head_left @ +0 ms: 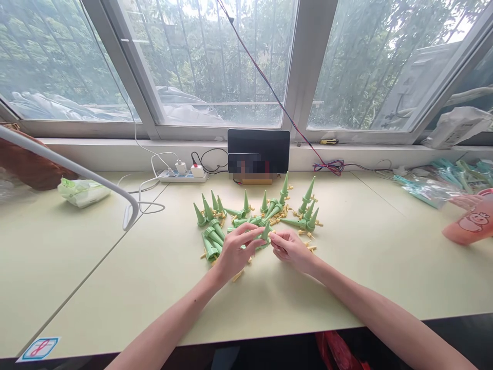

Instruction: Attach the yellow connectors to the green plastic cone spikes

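Note:
My left hand point(241, 246) is closed on a green plastic plant-watering spike point(266, 232), its tip pointing up. My right hand point(288, 245) pinches at the spike's side, where a bit of a small yellow valve point(271, 234) shows between the fingertips; the rest of it is hidden. Around both hands lie more green spikes. Some stand on their wide ends, like the tall spike point(284, 187) at the back, and others lie flat, like the spike point(210, 248) left of my left hand. Loose yellow valves point(307, 235) are scattered among them and beside my right hand.
Behind the pile a dark-screened device point(259, 151) leans on a stand. A power strip point(184, 176) with cables sits back left, near a white lamp arm point(115, 191) and a tissue pack point(82, 191). At right are a pink cup point(472, 221) and plastic-bagged items point(427, 187).

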The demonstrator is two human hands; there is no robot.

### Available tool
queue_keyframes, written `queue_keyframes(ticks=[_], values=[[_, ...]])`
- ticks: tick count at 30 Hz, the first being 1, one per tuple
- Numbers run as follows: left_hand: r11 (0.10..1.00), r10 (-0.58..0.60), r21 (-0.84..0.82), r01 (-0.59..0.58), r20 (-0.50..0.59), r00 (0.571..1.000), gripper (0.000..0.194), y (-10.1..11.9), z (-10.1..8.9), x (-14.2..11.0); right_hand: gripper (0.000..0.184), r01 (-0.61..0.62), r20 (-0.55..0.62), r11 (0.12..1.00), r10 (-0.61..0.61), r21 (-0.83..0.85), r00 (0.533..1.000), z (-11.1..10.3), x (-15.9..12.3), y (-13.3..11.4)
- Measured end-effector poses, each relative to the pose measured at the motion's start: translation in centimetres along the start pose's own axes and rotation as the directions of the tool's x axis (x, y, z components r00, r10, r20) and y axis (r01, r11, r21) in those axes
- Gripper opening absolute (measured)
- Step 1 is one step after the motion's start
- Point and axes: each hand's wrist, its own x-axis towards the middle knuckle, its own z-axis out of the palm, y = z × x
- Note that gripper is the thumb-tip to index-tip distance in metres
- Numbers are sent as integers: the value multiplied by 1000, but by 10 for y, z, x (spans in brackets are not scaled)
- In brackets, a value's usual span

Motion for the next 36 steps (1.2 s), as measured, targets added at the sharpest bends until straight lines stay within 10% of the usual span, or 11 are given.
queue_keyframes(ticks=[9, 21, 29, 36], values=[[931, 297, 165, -326, 178, 938, 42, -1, -8, -3, 52, -18, 74, 1000, 19, -11, 997, -6, 0, 0], [750, 375, 438, -496, 335, 864, 46, 3, -9, -3, 53, 2, 44, 985, 5, -172, 999, -9, 1, 0], [972, 88, 228, -62, -107, 990, 7, 15, 6, -1, 51, 145, -170, 989, -149, -36, 974, 1, 2, -1], [900, -415, -106, 422, 87, 906, 29, 26, 10, 1, 53, 179, -124, 980, -189, -85, 974, 4, 2, 1]])
